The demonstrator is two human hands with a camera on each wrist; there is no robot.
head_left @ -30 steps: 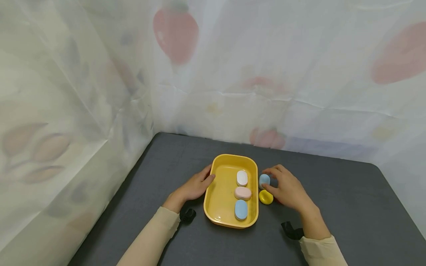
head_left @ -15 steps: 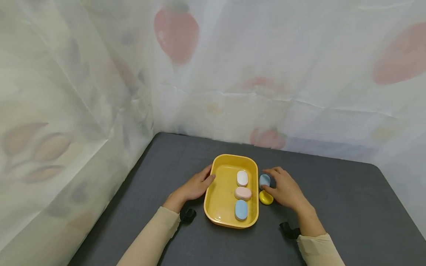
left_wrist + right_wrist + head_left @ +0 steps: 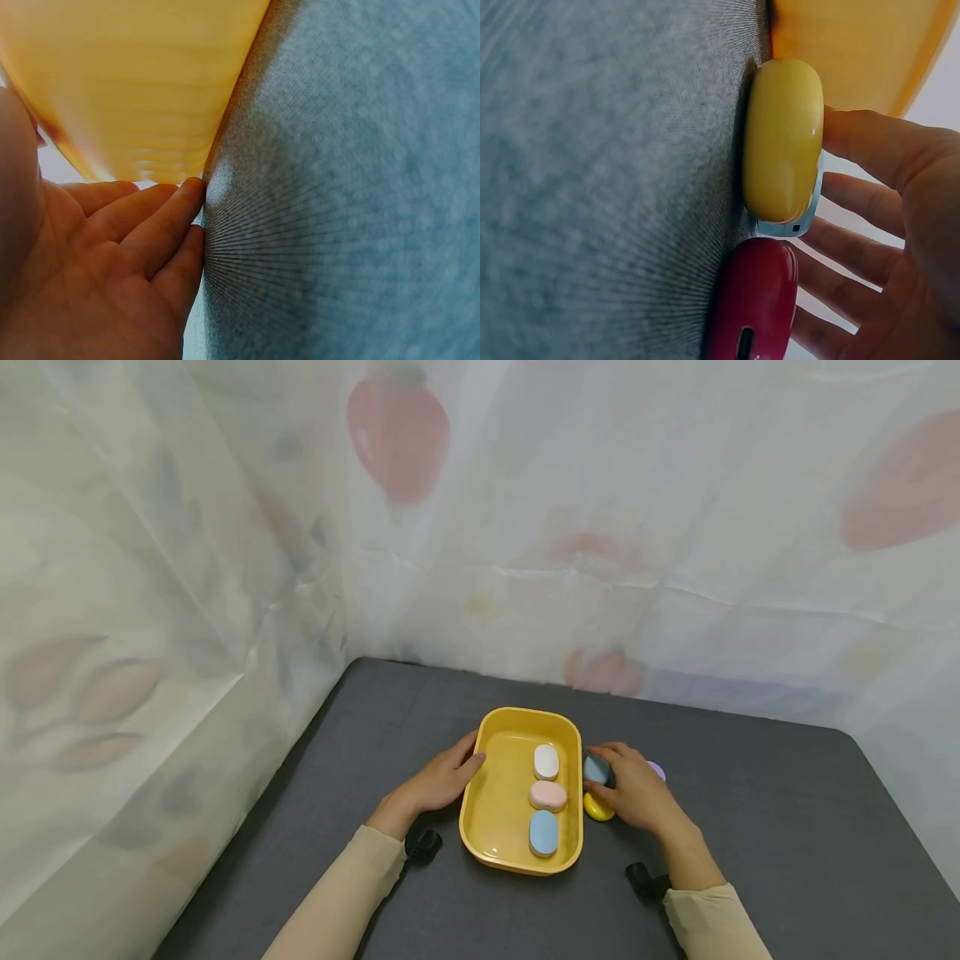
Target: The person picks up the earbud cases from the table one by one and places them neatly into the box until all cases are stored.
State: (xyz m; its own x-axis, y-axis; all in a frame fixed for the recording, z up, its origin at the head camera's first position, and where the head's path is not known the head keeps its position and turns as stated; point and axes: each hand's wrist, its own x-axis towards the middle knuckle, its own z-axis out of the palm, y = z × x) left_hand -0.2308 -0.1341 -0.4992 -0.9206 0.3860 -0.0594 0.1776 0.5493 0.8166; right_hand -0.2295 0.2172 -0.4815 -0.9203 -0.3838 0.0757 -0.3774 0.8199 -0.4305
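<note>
My left hand (image 3: 438, 778) holds the left side of a yellow tray (image 3: 480, 843), thumb over the rim and fingers against the outer wall. In the left wrist view those fingers (image 3: 161, 217) lie fairly straight along it. Beside the tray's right wall, my right hand (image 3: 637, 789) grips a light-blue earbud case (image 3: 596, 769) between thumb and fingers. A yellow earbud case (image 3: 784, 142) partly covers the blue one in the right wrist view, with the thumb at its edge. Just below sits a red earbud case (image 3: 754, 300) with a port slot.
Inside the tray, a white case (image 3: 546, 762), a pink case (image 3: 548, 796) and a blue case (image 3: 543, 833) form a column along the right side. Something purple (image 3: 657, 770) shows behind the right hand. The dark grey table (image 3: 787, 827) meets printed cloth (image 3: 480, 635) behind.
My right hand has shifted slightly left and closed in around the light-blue case, which now looks tilted. The purple thing has come into sight behind it. Left hand and tray stay put.
</note>
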